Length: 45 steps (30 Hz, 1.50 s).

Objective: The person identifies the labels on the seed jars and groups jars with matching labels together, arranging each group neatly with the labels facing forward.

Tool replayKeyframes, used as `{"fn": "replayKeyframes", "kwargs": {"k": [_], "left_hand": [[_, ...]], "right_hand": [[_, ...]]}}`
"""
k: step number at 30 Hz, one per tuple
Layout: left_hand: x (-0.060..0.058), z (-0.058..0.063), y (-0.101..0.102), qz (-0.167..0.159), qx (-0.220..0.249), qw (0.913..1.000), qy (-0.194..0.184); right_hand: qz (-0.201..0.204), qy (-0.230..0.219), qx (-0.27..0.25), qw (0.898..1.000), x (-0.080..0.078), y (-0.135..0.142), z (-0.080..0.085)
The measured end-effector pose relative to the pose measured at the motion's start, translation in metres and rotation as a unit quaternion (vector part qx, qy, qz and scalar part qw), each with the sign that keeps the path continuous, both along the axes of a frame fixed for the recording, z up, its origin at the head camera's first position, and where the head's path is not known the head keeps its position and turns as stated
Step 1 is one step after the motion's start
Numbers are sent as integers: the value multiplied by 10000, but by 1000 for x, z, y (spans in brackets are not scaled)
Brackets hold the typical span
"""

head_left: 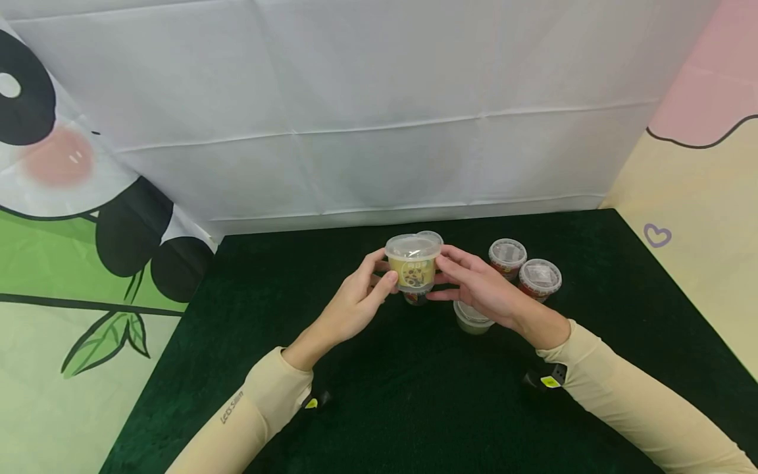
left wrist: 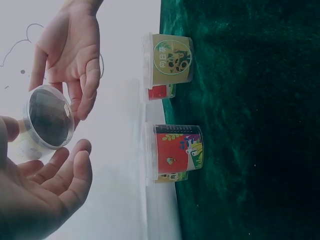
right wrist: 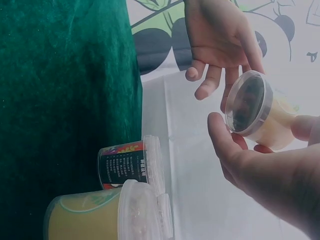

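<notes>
- The step in hand appears to be a two-handed hold on a yellow-labelled cup [head_left: 414, 271], kept up off the dark green desk [head_left: 426, 401].
- The left-hand grip [head_left: 348, 308] is closed about one side of this cup, thumb against the wall, fingers partly behind it.
- The right-hand grip [head_left: 494, 289] pinches the opposite side between thumb and fingers.
- The cup is roughly upright, lid on top; the wrist views show its dark, round base from beneath, well apart from the desk.
- A red-labelled cup [left wrist: 170, 150] and another yellow cup [left wrist: 172, 65] stand on the desk, other cups partly hidden behind them.
- Two clear-lidded cups [head_left: 540, 275] stand beyond the right-hand grip.
- Judging from this pose, any next move calls for light, even pressure from both sides, the cup level, and clearance from the standing cups.
</notes>
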State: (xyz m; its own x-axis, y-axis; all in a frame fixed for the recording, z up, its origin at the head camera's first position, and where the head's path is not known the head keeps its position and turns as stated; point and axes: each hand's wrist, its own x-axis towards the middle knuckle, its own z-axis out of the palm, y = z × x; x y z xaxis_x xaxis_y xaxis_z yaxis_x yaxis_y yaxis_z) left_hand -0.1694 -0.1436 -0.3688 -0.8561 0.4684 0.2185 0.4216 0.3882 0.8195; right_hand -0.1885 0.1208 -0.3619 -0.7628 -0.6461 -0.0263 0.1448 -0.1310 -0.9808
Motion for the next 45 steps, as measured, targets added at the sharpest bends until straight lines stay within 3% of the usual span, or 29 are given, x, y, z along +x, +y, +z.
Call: {"fn": "replayKeyframes", "kwargs": {"k": [9, 26, 45], "left_hand": [[-1, 2, -16, -238, -25, 9993, -281], [2, -8, -29, -143, -21, 9998, -149], [16, -11, -52, 166, -139, 9991, -372]], "right_hand": [[186, 203, 149, 9995, 0, -7, -1], [234, 133, 189, 9995, 0, -20, -5], [435, 354, 355, 9978, 1, -43, -5]]}}
